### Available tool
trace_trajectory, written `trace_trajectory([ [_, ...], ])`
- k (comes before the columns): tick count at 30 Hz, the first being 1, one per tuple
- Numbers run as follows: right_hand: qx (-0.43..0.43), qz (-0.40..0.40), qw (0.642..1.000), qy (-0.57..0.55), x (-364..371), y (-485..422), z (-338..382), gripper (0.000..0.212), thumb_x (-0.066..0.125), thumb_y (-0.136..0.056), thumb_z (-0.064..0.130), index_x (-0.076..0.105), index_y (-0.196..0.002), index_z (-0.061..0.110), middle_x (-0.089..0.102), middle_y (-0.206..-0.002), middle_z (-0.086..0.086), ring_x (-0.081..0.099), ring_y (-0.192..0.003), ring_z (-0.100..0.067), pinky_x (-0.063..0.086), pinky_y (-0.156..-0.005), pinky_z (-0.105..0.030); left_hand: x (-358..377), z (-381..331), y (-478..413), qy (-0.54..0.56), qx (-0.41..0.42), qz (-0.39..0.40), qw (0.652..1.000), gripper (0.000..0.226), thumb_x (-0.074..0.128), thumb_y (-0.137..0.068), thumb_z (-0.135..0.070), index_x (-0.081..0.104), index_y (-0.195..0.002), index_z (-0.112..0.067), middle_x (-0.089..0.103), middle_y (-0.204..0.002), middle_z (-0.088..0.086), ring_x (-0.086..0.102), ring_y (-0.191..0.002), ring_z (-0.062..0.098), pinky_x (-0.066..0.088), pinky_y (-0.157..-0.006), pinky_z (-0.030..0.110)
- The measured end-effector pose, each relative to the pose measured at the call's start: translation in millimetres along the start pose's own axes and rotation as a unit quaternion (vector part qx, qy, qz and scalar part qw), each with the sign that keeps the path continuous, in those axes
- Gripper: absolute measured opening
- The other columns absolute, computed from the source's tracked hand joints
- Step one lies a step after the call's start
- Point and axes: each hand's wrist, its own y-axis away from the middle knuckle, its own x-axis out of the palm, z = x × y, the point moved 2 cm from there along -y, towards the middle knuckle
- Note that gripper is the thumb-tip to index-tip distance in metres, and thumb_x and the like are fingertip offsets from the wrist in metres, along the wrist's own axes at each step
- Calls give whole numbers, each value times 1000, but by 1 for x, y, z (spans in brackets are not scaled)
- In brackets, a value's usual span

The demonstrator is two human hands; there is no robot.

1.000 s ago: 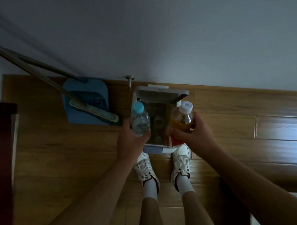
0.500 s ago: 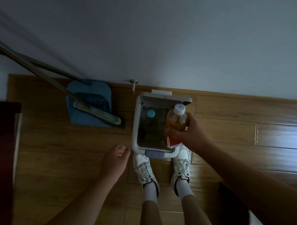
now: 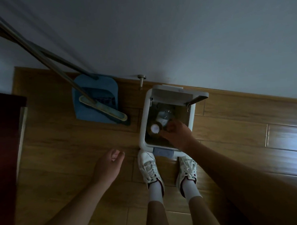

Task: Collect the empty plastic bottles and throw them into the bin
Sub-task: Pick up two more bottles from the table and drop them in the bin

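The white bin (image 3: 142,130) stands on the floor against the wall with its lid (image 3: 171,98) flipped up. Inside it lies a clear bottle (image 3: 164,115), and nearer me an amber bottle with a white cap (image 3: 155,128) stands cap up. My right hand (image 3: 177,134) reaches over the bin's opening, its fingers loosely spread right beside the amber bottle with nothing visibly clasped. My left hand (image 3: 110,166) hangs to the left of the bin above the floor, holding nothing, fingers loosely curled.
A blue dustpan (image 3: 94,96) with a broom head (image 3: 103,109) and long handles leans on the wall left of the bin. A dark red cabinet (image 3: 3,138) fills the left edge. My white shoes (image 3: 150,168) touch the bin's pedal (image 3: 163,151). A door stopper (image 3: 141,79) juts from the wall.
My left hand dropped the clear bottle into the bin and drew back left. My right hand lowered the amber bottle into the bin, which now sits beside the fingers.
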Motion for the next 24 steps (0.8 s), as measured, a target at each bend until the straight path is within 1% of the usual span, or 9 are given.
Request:
trace_trajectory([
  [4, 28, -16, 999, 3, -10, 22, -10, 12, 66, -87, 28, 65, -95, 19, 64, -81, 2, 61, -72, -16, 45, -60, -26, -3, 0, 11, 8, -5, -6, 1000, 42, 48, -100, -46, 59, -131, -19, 61, -112, -7, 53, -96, 7, 39, -70, 22],
  [6, 41, -3, 999, -7, -18, 37, -19, 12, 66, -88, 25, 63, -78, 20, 65, -78, -4, 57, -66, -18, 41, -58, -28, -6, -1, 20, 17, -5, -4, 1000, 42, 47, -100, -44, 59, -132, -19, 64, -124, -1, 52, -97, 7, 39, -73, 24],
  [7, 47, 2, 999, -17, -23, 44, -24, 14, 65, -89, 26, 61, -76, 22, 67, -80, -6, 56, -63, -16, 41, -56, -27, -8, -3, 27, 21, -6, -2, 1000, 43, 47, -101, -44, 59, -133, -18, 63, -127, 1, 52, -97, 7, 40, -74, 25],
  [9, 65, 3, 998, -25, -33, 62, -35, 7, 65, -91, 28, 62, -92, 21, 70, -93, -5, 61, -67, -13, 44, -58, -25, -13, -8, 43, 30, -5, 1, 1000, 44, 47, -101, -43, 58, -134, -16, 62, -129, 3, 52, -98, 9, 40, -76, 26],
  [12, 76, -13, 997, -17, -49, 89, -46, 29, 66, -90, 29, 64, -114, 13, 68, -96, 0, 66, -87, -20, 51, -74, -30, -22, -16, 71, 41, -6, 3, 999, 45, 47, -101, -42, 56, -136, -15, 62, -126, 4, 54, -100, 11, 42, -82, 29],
  [15, 82, -23, 996, -23, -64, 119, -51, 24, 67, -88, 29, 65, -109, 17, 65, -83, 9, 64, -79, -17, 52, -76, -32, -30, -23, 97, 44, -1, 12, 999, 41, 46, -101, -44, 58, -131, -20, 62, -116, -2, 59, -103, 15, 46, -86, 32],
  [18, 72, -35, 997, -21, -74, 141, -53, 18, 68, -86, 30, 61, -101, 23, 64, -82, 8, 60, -72, -13, 46, -71, -28, -33, -28, 115, 46, 3, 16, 999, 37, 47, -100, -46, 58, -127, -23, 64, -121, 1, 61, -107, 17, 48, -93, 36],
  [20, 59, -42, 997, -22, -78, 148, -52, 14, 68, -87, 30, 59, -97, 27, 63, -81, 10, 61, -76, -12, 47, -72, -29, -31, -31, 121, 55, 1, 18, 998, 38, 48, -100, -46, 58, -128, -23, 63, -123, 1, 60, -110, 19, 48, -96, 36],
  [24, 35, -44, 998, -16, -78, 148, -47, 26, 64, -91, 33, 63, -113, 20, 70, -103, 3, 66, -94, -13, 48, -70, -26, -25, -32, 117, 41, 2, 26, 999, 41, 48, -99, -48, 60, -128, -21, 64, -119, -2, 60, -108, 17, 48, -94, 36],
])
